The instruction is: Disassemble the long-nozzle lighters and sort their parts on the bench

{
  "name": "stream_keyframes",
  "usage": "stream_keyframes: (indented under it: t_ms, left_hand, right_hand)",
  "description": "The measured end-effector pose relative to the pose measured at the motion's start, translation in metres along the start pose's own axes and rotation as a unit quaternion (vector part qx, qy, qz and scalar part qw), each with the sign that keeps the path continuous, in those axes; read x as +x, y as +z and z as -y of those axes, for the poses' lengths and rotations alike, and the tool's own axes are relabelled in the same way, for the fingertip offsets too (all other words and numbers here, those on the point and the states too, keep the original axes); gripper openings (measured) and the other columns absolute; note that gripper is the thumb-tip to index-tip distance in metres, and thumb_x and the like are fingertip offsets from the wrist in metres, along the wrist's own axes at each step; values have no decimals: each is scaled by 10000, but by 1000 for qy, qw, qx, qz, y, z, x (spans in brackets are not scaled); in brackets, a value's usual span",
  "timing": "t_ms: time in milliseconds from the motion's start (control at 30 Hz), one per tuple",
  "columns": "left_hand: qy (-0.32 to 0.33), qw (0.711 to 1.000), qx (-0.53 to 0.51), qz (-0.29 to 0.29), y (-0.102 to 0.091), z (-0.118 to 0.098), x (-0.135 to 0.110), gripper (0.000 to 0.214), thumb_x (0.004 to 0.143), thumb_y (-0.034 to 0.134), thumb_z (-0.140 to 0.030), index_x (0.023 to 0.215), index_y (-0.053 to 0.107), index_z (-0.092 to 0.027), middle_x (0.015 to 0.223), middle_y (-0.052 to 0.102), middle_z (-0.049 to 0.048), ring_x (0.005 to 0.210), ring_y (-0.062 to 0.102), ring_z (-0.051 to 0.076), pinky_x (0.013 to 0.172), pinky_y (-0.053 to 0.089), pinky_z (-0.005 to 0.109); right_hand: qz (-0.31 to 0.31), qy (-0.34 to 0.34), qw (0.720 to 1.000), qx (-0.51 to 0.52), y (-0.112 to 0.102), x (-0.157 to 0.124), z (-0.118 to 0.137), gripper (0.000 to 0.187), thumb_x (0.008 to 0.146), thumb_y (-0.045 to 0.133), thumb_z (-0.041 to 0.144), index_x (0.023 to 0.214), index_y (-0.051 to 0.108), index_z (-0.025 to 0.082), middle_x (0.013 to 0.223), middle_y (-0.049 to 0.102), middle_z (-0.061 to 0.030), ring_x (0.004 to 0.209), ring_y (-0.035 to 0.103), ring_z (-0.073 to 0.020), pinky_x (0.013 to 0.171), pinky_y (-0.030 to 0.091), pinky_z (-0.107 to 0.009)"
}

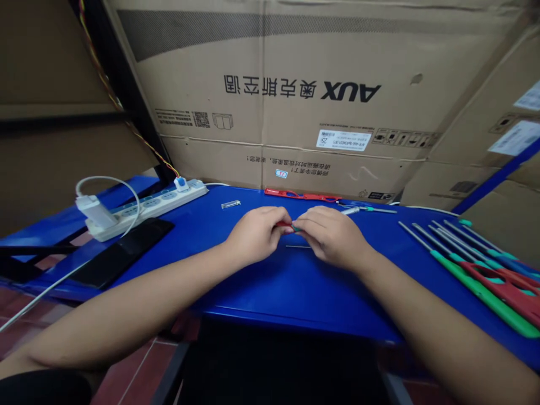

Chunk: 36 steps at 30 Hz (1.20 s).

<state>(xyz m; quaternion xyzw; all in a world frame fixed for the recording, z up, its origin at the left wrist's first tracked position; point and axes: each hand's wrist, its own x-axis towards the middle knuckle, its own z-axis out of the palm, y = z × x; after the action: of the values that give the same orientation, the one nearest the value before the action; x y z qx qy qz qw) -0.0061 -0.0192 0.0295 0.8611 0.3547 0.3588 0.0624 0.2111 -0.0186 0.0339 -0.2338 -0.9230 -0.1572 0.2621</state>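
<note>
Head view: on the left of the blue desk (270, 292) lay a white power strip (145, 211) and a flat black case (122, 253). At centre, the left hand (255, 236) and right hand (331, 236) pinched a small red-and-green piece (289, 225) between them, above a thin metal rod (297, 246). A red plastic strip (300, 194) lay loose at the far edge. Right, green- and blue-handled rods (468, 250) already lay grouped beside red plastic frames (504, 289).
</note>
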Motion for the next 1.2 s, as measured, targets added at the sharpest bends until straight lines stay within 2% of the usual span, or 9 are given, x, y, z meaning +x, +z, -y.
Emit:
stream_keyframes:
  t_ms: [133, 267, 400, 533, 667, 800, 900, 1033, 1200]
  left_hand:
    - [-103, 977, -112, 148, -13, 11, 8, 338, 922, 571, -493, 1018, 680, -187, 822, 711, 22, 696, 638, 165, 636, 455, 263]
    - [-213, 880, -295, 305, -13, 23, 10, 494, 897, 540, -632, 886, 664, -154, 765, 720, 44, 652, 669, 163, 597, 496, 255]
    - [-280, 849, -413, 173, 1, 28, 9, 444, 850, 654, -594, 878, 605, -153, 743, 717, 37, 631, 676, 134, 612, 516, 240]
    - [-288, 804, -516, 61, 9, 28, 9, 382, 852, 704, -511, 948, 505, -199, 780, 740, 49, 713, 725, 175, 686, 557, 290]
    - [-259, 800, -541, -13, 20, 20, 8, 372, 896, 635, -506, 1099, 504, -223, 993, 749, 71, 982, 714, 211, 882, 549, 361]
    - [-197, 824, -528, -61, 33, 5, 5, 397, 898, 610, -503, 1175, 498, -241, 1246, 670, 54, 1157, 625, 206, 970, 517, 377]
    - [-167, 842, -509, -65, 33, -1, 2, 388, 892, 634, -471, 1184, 510, -248, 1335, 615, 54, 1218, 579, 198, 1032, 477, 377]
    - [-188, 862, -460, -99, 27, 4, 3, 371, 906, 617, -476, 1166, 541, -223, 1353, 602, 78, 1274, 543, 202, 1072, 438, 372]
    - [-219, 843, -486, -77, 29, 9, 2, 307, 933, 571, -460, 1069, 590, -184, 1225, 688, 92, 1207, 600, 214, 1086, 421, 403]
  right_hand:
    - [-15, 26, 1000, -1, -3, -10, -13, 212, 956, 499, 213, 1064, 679, 182, 1003, 728, -109, 941, 603, -244, 898, 464, -440]
    - [-67, 81, 994, -12, -6, -15, -15, 213, 926, 568, 248, 1112, 672, 247, 1152, 714, -83, 1118, 573, -271, 1030, 385, -507]
    - [-134, 241, 961, 29, -4, -14, -4, 176, 925, 563, 358, 896, 656, 212, 864, 701, -74, 838, 619, -226, 794, 471, -384]
    - [14, 347, 927, 141, 6, -13, 0, 314, 941, 506, 462, 767, 577, 210, 638, 587, 0, 595, 535, -153, 580, 388, -298]
    - [-7, 367, 867, 335, 27, -7, 6, 351, 907, 527, 513, 1075, 527, 205, 838, 623, -20, 673, 591, -153, 636, 482, -317]
    - [-56, 348, 793, 497, 43, 1, 22, 707, 850, 634, 474, 1378, 218, 254, 1060, 632, -55, 727, 668, -155, 688, 555, -348]
    - [-65, 333, 839, 426, 38, 3, 27, 711, 878, 602, 350, 1448, 191, 247, 937, 658, -25, 692, 662, -165, 653, 539, -336]
    - [-11, 268, 937, 225, 23, -1, 23, 430, 884, 555, 268, 1306, 482, 226, 1015, 704, -85, 833, 667, -238, 764, 517, -415]
    - [23, 274, 911, 309, 25, -5, 25, 438, 887, 533, 238, 1319, 459, 254, 1030, 683, -49, 791, 648, -189, 763, 518, -375]
